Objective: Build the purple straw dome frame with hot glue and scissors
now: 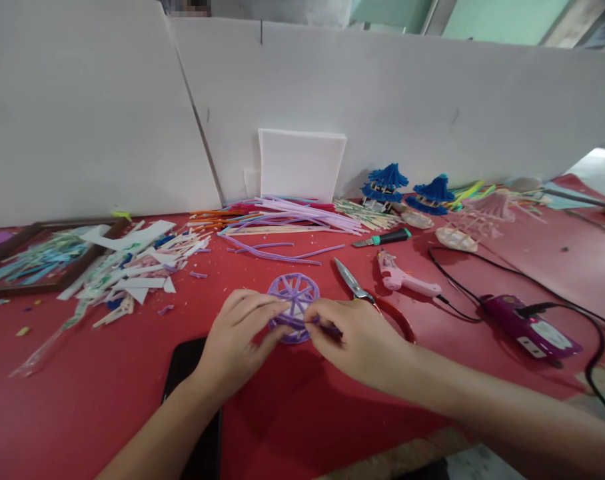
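Note:
A purple wheel-shaped frame with spokes, which looks made of pipe cleaners, is between my two hands above the red table. My left hand grips its left side, thumb and fingers closed on the rim. At the near right side, my right hand pinches what looks like a purple pipe cleaner; the fingers partly hide it. Just beyond my right hand lie scissors with red handles, their blades pointing away. Farther right rests a pink glue gun, its cord running to a purple power strip.
Loose pipe cleaners and a green-black utility knife lie behind the wheel. Blue roof-shaped models stand at the back right. Scraps and a brown frame fill the left. A black phone lies below my left wrist.

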A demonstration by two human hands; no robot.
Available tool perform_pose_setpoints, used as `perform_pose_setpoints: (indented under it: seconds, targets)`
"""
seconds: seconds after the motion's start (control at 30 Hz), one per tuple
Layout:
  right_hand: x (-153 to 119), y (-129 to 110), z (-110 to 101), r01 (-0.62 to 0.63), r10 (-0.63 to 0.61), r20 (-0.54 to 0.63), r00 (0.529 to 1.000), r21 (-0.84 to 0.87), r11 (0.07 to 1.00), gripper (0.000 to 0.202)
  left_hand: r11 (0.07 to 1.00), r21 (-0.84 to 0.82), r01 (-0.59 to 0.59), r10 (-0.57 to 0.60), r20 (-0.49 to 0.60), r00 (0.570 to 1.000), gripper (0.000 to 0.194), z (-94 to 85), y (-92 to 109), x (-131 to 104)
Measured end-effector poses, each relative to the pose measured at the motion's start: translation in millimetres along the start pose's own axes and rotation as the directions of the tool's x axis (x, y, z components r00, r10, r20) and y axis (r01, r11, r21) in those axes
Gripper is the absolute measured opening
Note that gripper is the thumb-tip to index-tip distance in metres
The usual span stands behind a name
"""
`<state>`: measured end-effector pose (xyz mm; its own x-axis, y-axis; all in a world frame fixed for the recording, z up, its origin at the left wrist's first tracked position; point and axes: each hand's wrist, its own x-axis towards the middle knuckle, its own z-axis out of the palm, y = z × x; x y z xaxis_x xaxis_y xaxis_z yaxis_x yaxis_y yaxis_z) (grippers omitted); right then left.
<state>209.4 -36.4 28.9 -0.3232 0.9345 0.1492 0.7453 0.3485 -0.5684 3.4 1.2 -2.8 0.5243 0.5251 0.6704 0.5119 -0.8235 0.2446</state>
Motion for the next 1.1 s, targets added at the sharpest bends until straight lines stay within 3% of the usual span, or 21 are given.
perform_pose_setpoints:
  seconds: [0.1, 0.3, 0.5, 0.67, 0.87, 1.1]
  targets:
    - [-3.4, 0.2, 1.2, -0.019, 0.019, 0.016, 1.0, -0.002, 1.0, 0.013, 0.998, -0.014, -0.057, 0.057, 0.014, 0.998, 0.01, -1.7, 0.7, 1.5]
    - [-6.7, 2.6, 4.2, -0.006, 0.006, 0.025, 1.0, 0.013, 1.0, 0.014, 0.996, 0.049, -0.07, 0.067, 0.052, 0.996, 0.017, -5.9, 4.8, 0.9]
    - [-7.7, 9.9, -8.4, 0.152, -0.151, 0.071, 0.986, -0.018, 0.988, 0.017, 0.997, 0.043, -0.07, 0.067, 0.082, 0.994, 0.02, -5.8, 5.4, -0.1]
    - [-2.5, 25.4, -22.6, 0.364, -0.353, 0.112, 0.929, -0.107, 0.925, 0.032, 0.998, -0.001, -0.058, 0.058, 0.083, 0.995, 0.018, -3.8, 4.0, 1.8]
    - [12.8, 45.0, -26.4, 0.533, -0.533, 0.06, 0.844, -0.201, 0.822, 0.04, 0.998, -0.037, -0.046, 0.048, 0.057, 0.997, 0.019, -3.6, 3.9, 2.6]
    - [22.6, 48.9, -29.5, 0.578, -0.558, 0.157, 0.815, -0.16, 0.8, 0.043, 0.998, 0.011, -0.055, 0.055, 0.069, 0.996, 0.022, -4.3, 1.6, 2.7]
